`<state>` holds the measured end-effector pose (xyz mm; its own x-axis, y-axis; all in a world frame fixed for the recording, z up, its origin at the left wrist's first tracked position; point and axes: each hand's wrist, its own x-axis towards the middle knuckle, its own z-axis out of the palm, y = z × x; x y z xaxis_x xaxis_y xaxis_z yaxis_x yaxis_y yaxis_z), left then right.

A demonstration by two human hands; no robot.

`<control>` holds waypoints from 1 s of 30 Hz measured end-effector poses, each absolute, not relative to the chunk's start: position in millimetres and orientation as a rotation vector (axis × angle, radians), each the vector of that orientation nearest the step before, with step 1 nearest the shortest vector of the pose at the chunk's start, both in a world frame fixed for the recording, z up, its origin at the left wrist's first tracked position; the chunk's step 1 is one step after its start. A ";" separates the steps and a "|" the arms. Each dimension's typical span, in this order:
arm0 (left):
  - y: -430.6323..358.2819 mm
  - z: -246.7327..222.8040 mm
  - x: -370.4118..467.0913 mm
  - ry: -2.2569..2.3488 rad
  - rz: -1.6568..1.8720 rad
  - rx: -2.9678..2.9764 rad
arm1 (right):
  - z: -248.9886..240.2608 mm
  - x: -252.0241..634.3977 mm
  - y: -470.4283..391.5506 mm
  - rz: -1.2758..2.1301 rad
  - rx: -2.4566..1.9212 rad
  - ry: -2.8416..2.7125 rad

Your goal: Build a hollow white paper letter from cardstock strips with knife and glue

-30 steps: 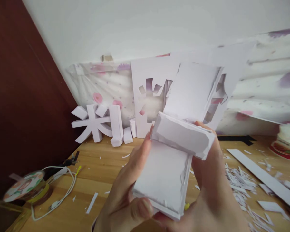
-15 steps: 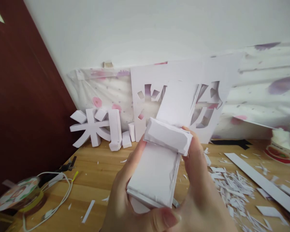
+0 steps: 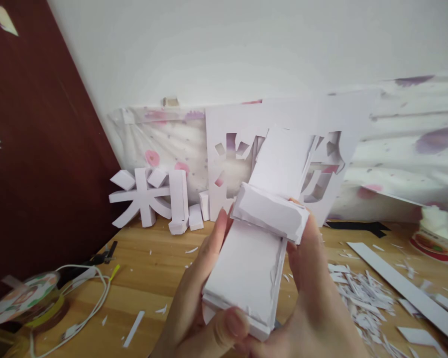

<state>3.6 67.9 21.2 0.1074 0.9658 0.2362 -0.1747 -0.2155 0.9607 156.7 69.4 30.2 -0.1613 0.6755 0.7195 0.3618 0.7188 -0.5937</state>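
Between both hands is a white foam board piece (image 3: pixel 248 271), a long box-like shape with a short raised block across its middle and rough, ragged edges. My left hand (image 3: pixel 197 298) grips its lower left side, with the thumb on the near end. My right hand (image 3: pixel 311 278) wraps the right side, fingers reaching up beside the cross block; part of its grip is hidden behind the piece. The far end overlaps my view of a white board with cut-out character shapes (image 3: pixel 227 112), which leans on the wall.
White three-dimensional character pieces (image 3: pixel 145 196) stand at the back left. A pile of white scraps (image 3: pixel 366 298) and a long white strip (image 3: pixel 403 283) lie right, near a paper bowl (image 3: pixel 436 243). Tape rolls (image 3: pixel 30 303) and a white cable (image 3: pixel 97 308) lie left.
The foam board piece and both hands have shifted slightly right and down in view. My left thumb has moved left along the near end, and the left fingertip has come away from the cross block.
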 end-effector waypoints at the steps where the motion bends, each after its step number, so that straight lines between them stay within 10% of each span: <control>1: 64.8 21.0 2.9 0.866 1.407 1.329 | 30.2 157.4 69.6 0.365 -0.819 -1.765; 30: 25.7 18.5 23.0 0.883 1.693 1.009 | 27.2 158.9 71.8 0.406 -0.839 -1.777</control>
